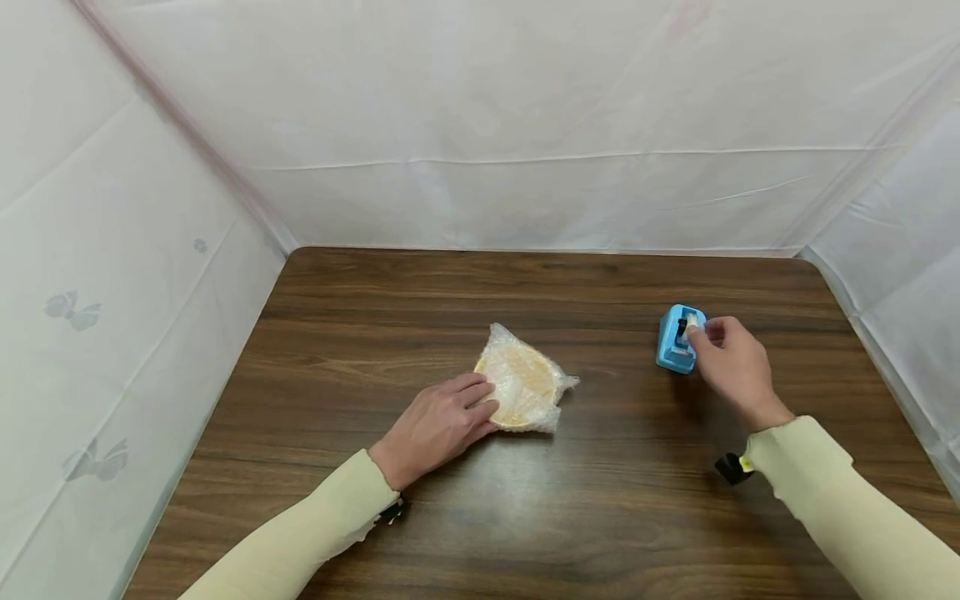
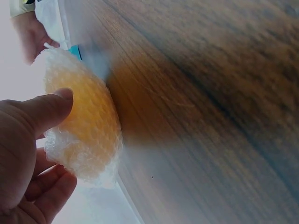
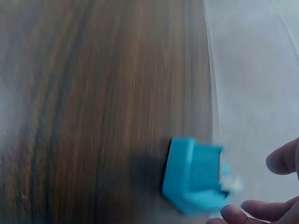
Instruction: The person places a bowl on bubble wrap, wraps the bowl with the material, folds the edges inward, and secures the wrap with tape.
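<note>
A flat, round yellowish thing in bubble wrap (image 1: 522, 385) lies near the middle of the wooden table. My left hand (image 1: 444, 417) grips its left side, fingers over the top; in the left wrist view my thumb (image 2: 56, 105) rests against the bubble wrap, with the other fingers curled beside it. At the right stands a blue tape dispenser (image 1: 678, 337) with a whitish roll in it. My right hand (image 1: 733, 367) is at its right side, thumb and fingers close to the roll. In the right wrist view the thumb and fingers are spread apart beside the blurred dispenser (image 3: 189, 179).
The dark wood table (image 1: 360, 317) has rounded far corners. White sheeting (image 1: 480, 200) hangs behind it and along both sides. A black strap (image 1: 732, 468) shows at the right wrist, under the pale yellow sleeve (image 1: 847, 492).
</note>
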A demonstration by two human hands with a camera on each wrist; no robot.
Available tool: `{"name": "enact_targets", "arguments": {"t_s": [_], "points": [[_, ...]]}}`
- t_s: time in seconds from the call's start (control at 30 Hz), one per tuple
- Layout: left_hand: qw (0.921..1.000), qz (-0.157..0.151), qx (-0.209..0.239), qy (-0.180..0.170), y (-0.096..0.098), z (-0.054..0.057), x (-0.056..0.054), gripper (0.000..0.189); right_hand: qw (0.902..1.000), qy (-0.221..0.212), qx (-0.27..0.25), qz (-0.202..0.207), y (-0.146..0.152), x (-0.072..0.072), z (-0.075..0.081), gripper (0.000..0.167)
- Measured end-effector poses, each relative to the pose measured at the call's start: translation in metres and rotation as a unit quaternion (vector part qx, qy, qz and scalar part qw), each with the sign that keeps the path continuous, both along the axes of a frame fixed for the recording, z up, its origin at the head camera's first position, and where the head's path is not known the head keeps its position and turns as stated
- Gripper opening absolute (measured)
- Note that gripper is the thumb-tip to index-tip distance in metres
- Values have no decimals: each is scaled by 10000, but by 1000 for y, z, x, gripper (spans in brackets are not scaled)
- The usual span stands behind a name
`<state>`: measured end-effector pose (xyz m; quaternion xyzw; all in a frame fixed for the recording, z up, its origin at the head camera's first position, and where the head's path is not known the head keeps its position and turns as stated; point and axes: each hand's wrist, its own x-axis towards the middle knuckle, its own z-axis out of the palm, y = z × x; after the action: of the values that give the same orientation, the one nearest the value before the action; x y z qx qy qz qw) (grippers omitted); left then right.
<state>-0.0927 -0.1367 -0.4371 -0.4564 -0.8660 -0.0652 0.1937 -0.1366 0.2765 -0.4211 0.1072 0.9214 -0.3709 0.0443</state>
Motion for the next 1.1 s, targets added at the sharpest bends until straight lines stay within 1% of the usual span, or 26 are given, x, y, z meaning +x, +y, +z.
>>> {"name": "enact_targets", "arguments": {"t_s": [0.07,0.2,0.3,0.4,0.57,0.63,0.7,0.8,0.87,0.9,0.93,0.97,1.03,1.1], "points": [[10000,3,10,-4,0,-1,0,16,9995,-282,-63,-131,9,-4,-4,71],[10000,-10,39,-19,0,0,1,16,9952,-857,-454,-145,17,-10,-9,66],[10000,-15,60,-14,0,-1,2,17,9899,-1088,-901,-149,17,-13,-10,63],[10000,-10,66,9,0,-2,2,18,9834,-1219,-1317,-282,16,-16,-11,64],[10000,9,32,6,1,-1,3,15,9677,-1453,-1984,-552,15,-18,-14,65],[10000,9,22,-4,1,-2,3,14,9607,-1439,-2269,-703,14,-17,-14,63],[10000,3,26,-12,2,-1,2,14,9507,-1312,-2652,-932,12,-16,-12,56],[10000,-5,48,-12,2,-1,2,15,9299,-1018,-3300,-1263,9,-14,-5,34],[10000,1,42,-5,2,-1,3,15,9124,-839,-3722,-1482,8,-12,-1,21],[10000,4,34,-2,2,-2,2,15,9043,-764,-3893,-1575,8,-10,1,19],[10000,8,28,-11,2,-2,2,15,8985,-696,-4009,-1646,7,-8,3,19],[10000,16,20,-22,2,-2,2,15,8956,-629,-4062,-1701,7,-6,4,21],[10000,46,-3,-36,1,-3,2,15,8938,-478,-4087,-1781,4,0,5,25],[10000,65,-1,-60,1,-3,2,15,8977,-383,-3992,-1828,0,6,5,29]]}}
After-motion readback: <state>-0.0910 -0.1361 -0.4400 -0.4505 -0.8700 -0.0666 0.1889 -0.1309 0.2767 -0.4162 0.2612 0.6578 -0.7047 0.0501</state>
